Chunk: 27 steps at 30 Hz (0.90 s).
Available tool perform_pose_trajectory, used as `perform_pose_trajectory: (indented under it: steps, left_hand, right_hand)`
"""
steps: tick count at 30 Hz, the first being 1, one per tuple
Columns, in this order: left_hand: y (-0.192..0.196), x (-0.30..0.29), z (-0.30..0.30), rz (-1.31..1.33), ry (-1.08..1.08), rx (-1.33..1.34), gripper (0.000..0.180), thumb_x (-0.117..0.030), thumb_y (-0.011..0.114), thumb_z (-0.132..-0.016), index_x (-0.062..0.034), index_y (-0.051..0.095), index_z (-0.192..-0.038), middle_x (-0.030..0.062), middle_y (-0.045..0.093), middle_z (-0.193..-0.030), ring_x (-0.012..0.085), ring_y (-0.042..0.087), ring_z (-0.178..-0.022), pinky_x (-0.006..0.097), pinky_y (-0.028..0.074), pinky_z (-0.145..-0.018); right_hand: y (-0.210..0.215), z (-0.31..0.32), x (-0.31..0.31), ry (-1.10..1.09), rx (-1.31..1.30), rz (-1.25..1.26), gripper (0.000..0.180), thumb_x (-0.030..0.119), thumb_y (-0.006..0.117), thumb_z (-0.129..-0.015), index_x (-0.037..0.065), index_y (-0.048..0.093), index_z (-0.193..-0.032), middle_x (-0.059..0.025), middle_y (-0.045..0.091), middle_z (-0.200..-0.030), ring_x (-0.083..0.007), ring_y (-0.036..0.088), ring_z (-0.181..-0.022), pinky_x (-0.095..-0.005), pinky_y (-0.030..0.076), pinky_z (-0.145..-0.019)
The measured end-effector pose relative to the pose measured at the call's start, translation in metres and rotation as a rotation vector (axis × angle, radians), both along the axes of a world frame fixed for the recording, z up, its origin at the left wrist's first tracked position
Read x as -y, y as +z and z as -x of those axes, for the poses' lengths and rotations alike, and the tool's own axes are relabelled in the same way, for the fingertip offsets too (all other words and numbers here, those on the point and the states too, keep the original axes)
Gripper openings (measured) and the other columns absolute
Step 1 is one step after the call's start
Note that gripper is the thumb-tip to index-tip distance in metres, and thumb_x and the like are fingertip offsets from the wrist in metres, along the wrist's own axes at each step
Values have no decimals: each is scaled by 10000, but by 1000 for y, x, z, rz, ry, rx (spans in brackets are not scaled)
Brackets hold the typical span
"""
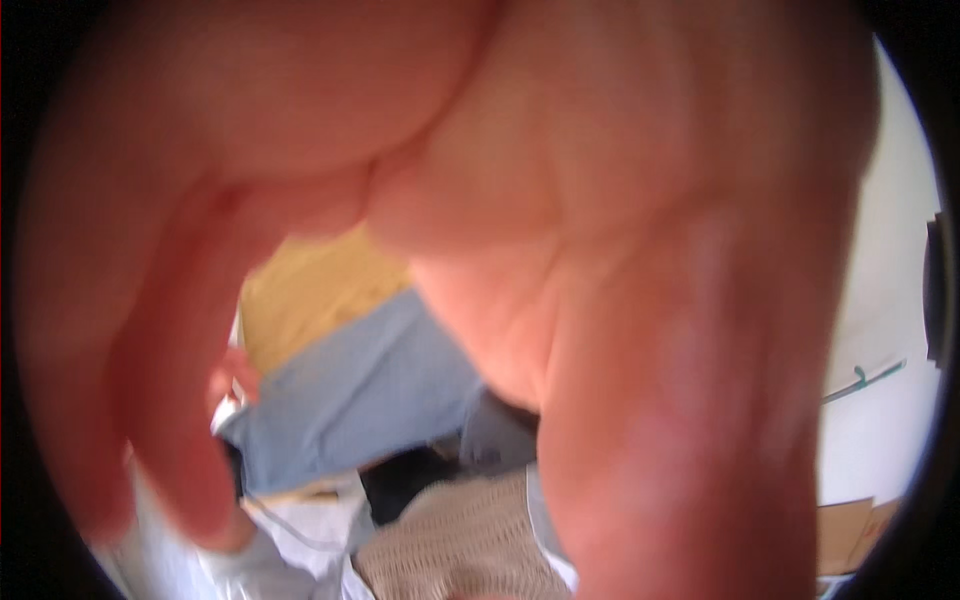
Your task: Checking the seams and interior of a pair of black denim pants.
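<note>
Very close to the camera, my right hand (560, 200) and its wrist fill most of the head view. Its fingers curve down the left side, bent and apart, with nothing seen between them. Through the gap under the palm, a blue-grey cloth (360, 385) stretches across a tan, wood-coloured surface (315, 290). At the cloth's left corner a few fingertips of my left hand (237, 377) show, small and blurred. My right fingers hide the rest of that hand, so its grip on the cloth cannot be made out.
Beige knitted fabric (460, 540) is at the bottom, with a pale grey sleeve (240, 572) to its left. Brown cardboard (845, 530) stands at the lower right. A thin green-and-grey rod (865, 383) and a dark object (935, 290) appear against white at the right.
</note>
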<state>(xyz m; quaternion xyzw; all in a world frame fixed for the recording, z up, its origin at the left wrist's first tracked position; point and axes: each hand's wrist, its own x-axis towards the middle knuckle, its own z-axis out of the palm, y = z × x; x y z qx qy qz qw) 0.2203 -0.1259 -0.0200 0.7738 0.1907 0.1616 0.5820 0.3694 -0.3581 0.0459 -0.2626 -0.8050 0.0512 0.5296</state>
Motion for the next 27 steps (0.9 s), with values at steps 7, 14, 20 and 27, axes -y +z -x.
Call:
perform_pose_trajectory:
  steps: [7,14,20,27]
  left_hand:
    - [-7,9,-6,-527,-212,23,187,-126,600,-823,37,619,-912,188,651,-833,288,627,-752,357,481,-651]
    - [-27,28,-52,-3,-278,110,262,-208,535,-933,14,580,-1066,94,647,-857,165,630,-695,244,482,-579]
    - [-82,-1,-104,287,-74,200,246,-207,488,-961,-7,567,-1081,66,623,-816,131,603,-655,220,448,-529]
    - [-159,-34,-125,679,-70,279,250,-243,477,-966,-42,551,-1094,34,626,-833,111,593,-668,210,416,-498]
  right_hand:
    - [8,-1,8,-175,-82,9,549,143,708,-765,32,456,-1241,-82,639,-930,-147,623,-789,-265,497,-699]
    - [-19,-123,0,-562,-184,261,400,115,620,-850,33,503,-1224,-75,626,-1018,-150,592,-951,-290,466,-846]
    - [-54,-330,-25,-1377,-430,196,398,276,631,-769,20,615,-1073,-168,646,-986,-288,619,-906,-355,486,-760]
    - [-128,-420,-7,-2036,-246,346,333,301,530,-851,98,611,-1103,-149,641,-1061,-340,594,-1016,-448,477,-848]
